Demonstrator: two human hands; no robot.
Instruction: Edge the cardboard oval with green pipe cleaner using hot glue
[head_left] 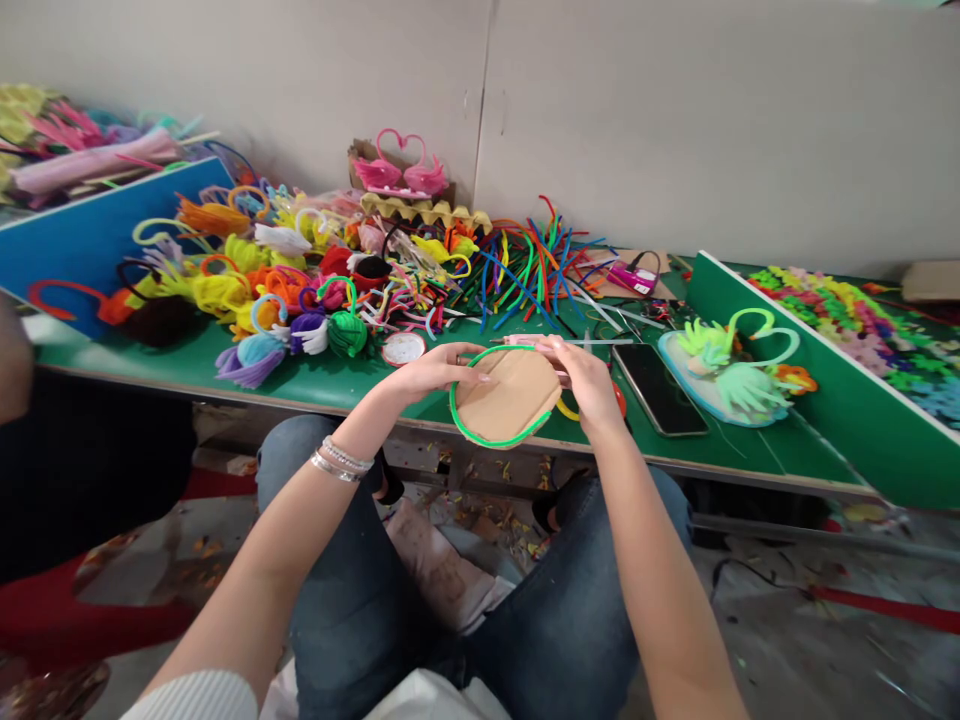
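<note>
Both hands hold a round piece of cardboard (504, 398) above the table's front edge. A green pipe cleaner (491, 440) runs along most of its rim, with one end showing at the lower right. My left hand (442, 370) grips the left side, thumb lying over the flat face. At the upper right, my right hand (581, 375) has its fingers closed on the disc's edge. Just behind the disc lies a pink pen-like tool (517, 341), partly covered by the hands. A black phone (660, 388) lies right of my right hand.
Several yarn-like swans (255, 345) and bundles crowd the left of the green table (420, 400). Loose pipe cleaners (532, 265) lie at the back, near a pink swan pair (401, 175). A green swan pair (739, 370) stands on the right, beside a divider (810, 390).
</note>
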